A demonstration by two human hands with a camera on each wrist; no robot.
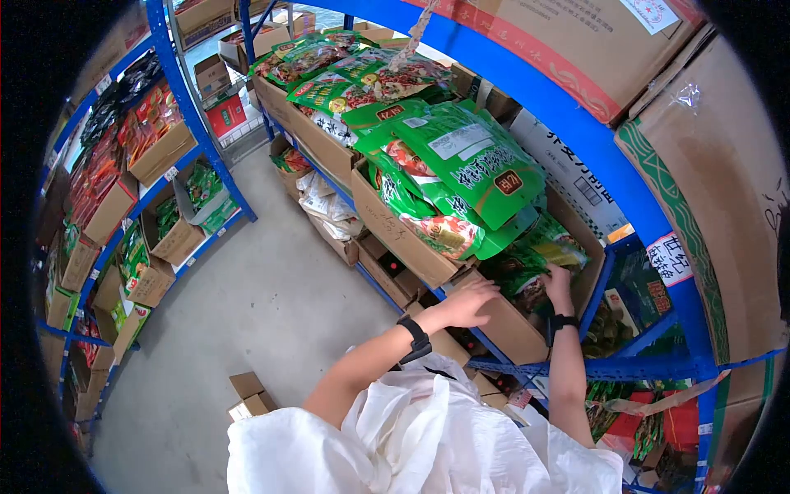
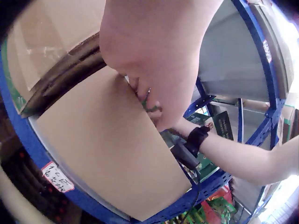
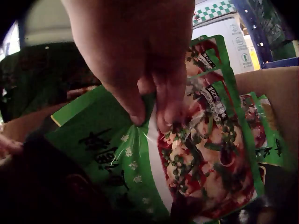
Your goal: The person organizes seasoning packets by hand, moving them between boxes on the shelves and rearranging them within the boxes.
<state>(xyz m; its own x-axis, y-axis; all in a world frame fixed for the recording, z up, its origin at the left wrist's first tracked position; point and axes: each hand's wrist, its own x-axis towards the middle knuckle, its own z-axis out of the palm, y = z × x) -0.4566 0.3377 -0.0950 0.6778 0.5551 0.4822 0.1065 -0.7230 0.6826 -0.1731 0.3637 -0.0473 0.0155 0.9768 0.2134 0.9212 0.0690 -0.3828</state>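
In the head view, my right hand (image 1: pixel 557 286) reaches down into a cardboard carton (image 1: pixel 514 329) on the blue rack. Seen from the right wrist, thumb and fingers pinch the upper part of a green food packet (image 3: pixel 219 154) printed with a dish of food. More packets of the same look stand behind it, partly covered. My left hand (image 1: pixel 467 303) rests at the carton's near rim, its fingers lying loosely over the edge (image 2: pixel 145 102). Large green packets (image 1: pixel 473 160) lie in a stack over the neighbouring carton, just beyond the hands.
Blue metal shelving (image 1: pixel 605 160) passes overhead, carrying large cartons (image 1: pixel 543 41). An upright post (image 1: pixel 687 346) stands at the right. Another stocked rack (image 1: pixel 185 90) faces across the grey floor (image 1: pixel 247 288), where a small open box (image 1: pixel 251 395) sits.
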